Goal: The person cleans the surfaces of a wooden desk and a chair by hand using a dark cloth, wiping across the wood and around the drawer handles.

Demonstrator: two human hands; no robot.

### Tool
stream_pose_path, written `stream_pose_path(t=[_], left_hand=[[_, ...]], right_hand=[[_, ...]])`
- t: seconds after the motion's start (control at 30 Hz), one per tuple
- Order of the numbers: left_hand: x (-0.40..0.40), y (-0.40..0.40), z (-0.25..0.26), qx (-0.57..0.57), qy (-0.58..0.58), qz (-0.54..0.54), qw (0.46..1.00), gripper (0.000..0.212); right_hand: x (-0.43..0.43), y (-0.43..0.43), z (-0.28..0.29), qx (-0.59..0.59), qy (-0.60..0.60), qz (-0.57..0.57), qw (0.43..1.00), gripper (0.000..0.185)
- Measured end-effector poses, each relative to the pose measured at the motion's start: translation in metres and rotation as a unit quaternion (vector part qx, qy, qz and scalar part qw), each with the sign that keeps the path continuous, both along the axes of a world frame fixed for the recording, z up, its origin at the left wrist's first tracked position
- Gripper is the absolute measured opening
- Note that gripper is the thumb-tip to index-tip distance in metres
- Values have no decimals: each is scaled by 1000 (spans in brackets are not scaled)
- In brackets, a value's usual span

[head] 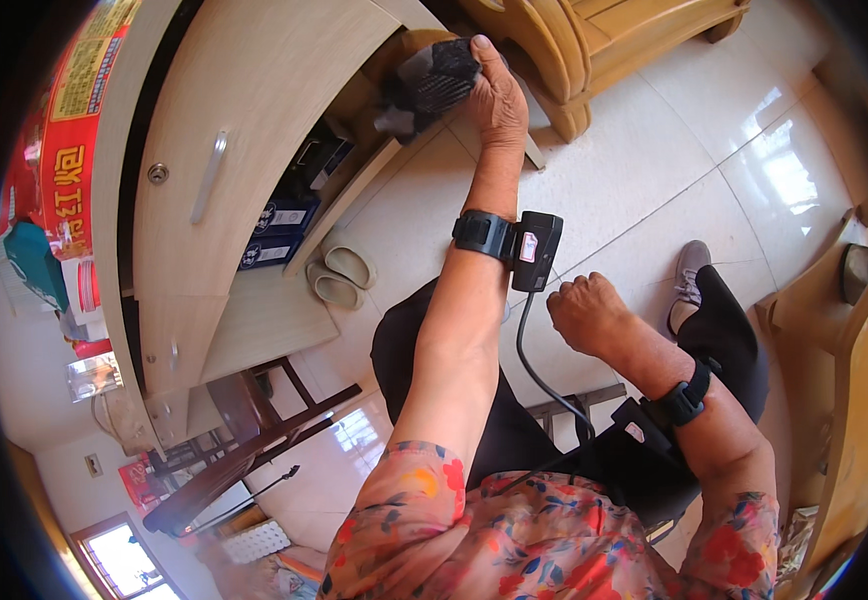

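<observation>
My left hand [500,94] reaches forward beside an open compartment of a light wood cabinet [269,319]. Its thumb and fingers grip a black, textured bundle [441,79], partly sheer and blurred, perhaps fabric or thin plastic. In the compartment are dark blue boxes [273,251] that bear writing. My right hand [590,311] is curled into a fist above the tiled floor, near my right knee, and nothing shows in it. A black device [537,251] is strapped to my left wrist, and a cable runs down from it.
A carved wooden bench [576,52] stands ahead, and another wooden seat [846,360] is at the right. Beige clogs [340,274] lie on the floor beside the cabinet. Red packaging [70,172] with writing rests on the cabinet top. A dark wooden chair [246,450] is at lower left.
</observation>
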State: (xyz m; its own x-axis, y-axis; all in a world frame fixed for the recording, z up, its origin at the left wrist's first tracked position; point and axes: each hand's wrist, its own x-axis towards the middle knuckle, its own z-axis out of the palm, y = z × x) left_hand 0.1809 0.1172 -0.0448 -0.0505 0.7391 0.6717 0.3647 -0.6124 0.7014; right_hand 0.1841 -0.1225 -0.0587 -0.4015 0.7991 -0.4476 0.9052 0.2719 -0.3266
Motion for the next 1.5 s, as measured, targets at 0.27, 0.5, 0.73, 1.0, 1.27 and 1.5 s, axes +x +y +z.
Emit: stream_pose_path(t=[0.27,0.5,0.73,1.0,1.27,1.5], left_hand=[[-16,17,-121,-205,220,160,940,59],[-77,-11,-79,-645,-64,-157,745,34],[-107,-58,34,-428,126,-141,884,34],[-95,-65,121,121,25,-113,986,23],[-77,4,145,376,437,197,793,37],[-84,-12,124,332,497,87,797,40]], right_hand=[[1,-8,5,3,5,0,1000,14],[17,-4,0,-8,-16,-37,999,15],[16,0,10,5,-14,-26,1000,14],[11,0,13,22,-19,-23,999,15],[7,-1,4,14,-22,-15,1000,15],[8,-5,-9,22,-30,-10,999,13]])
